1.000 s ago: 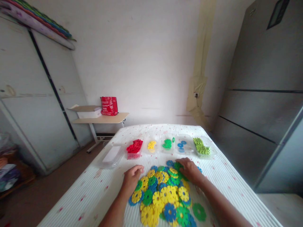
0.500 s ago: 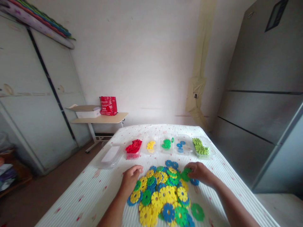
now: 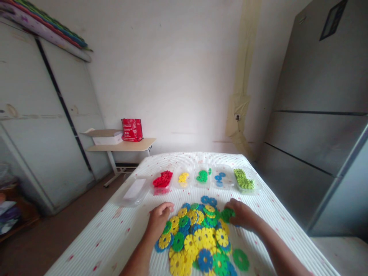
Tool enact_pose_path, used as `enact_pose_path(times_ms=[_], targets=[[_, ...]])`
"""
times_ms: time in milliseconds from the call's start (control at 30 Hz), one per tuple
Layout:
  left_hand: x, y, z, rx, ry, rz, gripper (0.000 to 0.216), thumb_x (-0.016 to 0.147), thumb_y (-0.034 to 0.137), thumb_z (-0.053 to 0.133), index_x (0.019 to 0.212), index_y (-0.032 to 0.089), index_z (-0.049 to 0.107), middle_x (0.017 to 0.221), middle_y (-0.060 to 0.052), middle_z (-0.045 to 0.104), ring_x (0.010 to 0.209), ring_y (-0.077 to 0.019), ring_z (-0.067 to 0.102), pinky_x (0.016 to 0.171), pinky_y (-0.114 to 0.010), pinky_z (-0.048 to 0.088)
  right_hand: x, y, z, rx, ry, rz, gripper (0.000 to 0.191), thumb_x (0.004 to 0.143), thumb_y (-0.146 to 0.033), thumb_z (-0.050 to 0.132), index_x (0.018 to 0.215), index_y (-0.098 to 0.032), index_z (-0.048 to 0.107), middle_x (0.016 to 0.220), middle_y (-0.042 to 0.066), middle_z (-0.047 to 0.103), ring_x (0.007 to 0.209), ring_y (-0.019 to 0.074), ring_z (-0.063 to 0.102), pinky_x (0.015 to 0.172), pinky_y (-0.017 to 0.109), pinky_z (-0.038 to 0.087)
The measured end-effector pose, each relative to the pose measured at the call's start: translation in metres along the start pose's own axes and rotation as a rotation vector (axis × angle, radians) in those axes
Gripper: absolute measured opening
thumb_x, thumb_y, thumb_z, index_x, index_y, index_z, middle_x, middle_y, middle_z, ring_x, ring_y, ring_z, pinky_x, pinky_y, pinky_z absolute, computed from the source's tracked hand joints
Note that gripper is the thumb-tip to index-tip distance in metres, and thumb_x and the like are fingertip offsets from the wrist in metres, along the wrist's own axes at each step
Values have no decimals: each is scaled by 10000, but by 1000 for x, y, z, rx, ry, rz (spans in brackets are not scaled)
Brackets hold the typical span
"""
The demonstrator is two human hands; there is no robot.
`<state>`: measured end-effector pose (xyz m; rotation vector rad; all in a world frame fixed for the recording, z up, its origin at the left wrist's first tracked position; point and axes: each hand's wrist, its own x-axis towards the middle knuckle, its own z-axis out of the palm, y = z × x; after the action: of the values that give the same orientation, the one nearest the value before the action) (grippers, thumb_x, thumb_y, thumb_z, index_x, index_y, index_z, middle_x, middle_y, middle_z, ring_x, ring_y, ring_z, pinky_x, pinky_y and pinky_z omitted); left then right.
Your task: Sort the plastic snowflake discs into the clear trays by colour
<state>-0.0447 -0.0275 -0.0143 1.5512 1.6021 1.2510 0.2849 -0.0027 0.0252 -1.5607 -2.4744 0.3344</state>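
Note:
A heap of yellow, green and blue notched plastic discs lies on the table in front of me. At its right edge my right hand pinches a green disc, tilted, with part of it hidden by the fingers. Beside the upper left of the heap is my left hand, its fingers curled in; whether anything is inside them is hidden. A loose green disc lies flat at the lower right, and a pair of blue discs sits at the top of the heap.
Behind the heap stands a row of clear tubs: red pieces, yellow discs, green discs, blue discs and lime-green pieces. A clear container with a white sheet is at the left. A refrigerator rises on the right.
The green disc in my right hand has shifted slightly and tipped up. My right hand now nearly covers a blue disc that showed below it. My left hand has hardly moved.

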Motion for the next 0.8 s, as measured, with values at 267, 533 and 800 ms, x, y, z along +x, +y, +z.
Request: enact_pose_path(times_ms=[267,533,800], targets=[[2,-2,2,1,-2,14,295,721,368,498,832,150,661,760,-56,701,762,-220,635,731,-313,468,15,-16,-32,105,23,25,70,562,-119,602,607,-170,586,586,-16,592,565,111,508,482,193,266],[1,-1,0,27,2,6,308,728,368,486,847,148,666,765,-54,703,767,-218,630,736,-308,459,82,-46,-52,162,299,106,161,701,-188,570,853,-181,620,774,23,670,625,120,577,563,199,355],[1,-2,0,-8,6,5,304,722,368,501,837,145,671,769,-57,702,764,-217,629,730,-301,461,78,-34,-38,161,429,106,199,759,-233,479,875,-174,629,876,66,676,770,171,614,704,252,416]])
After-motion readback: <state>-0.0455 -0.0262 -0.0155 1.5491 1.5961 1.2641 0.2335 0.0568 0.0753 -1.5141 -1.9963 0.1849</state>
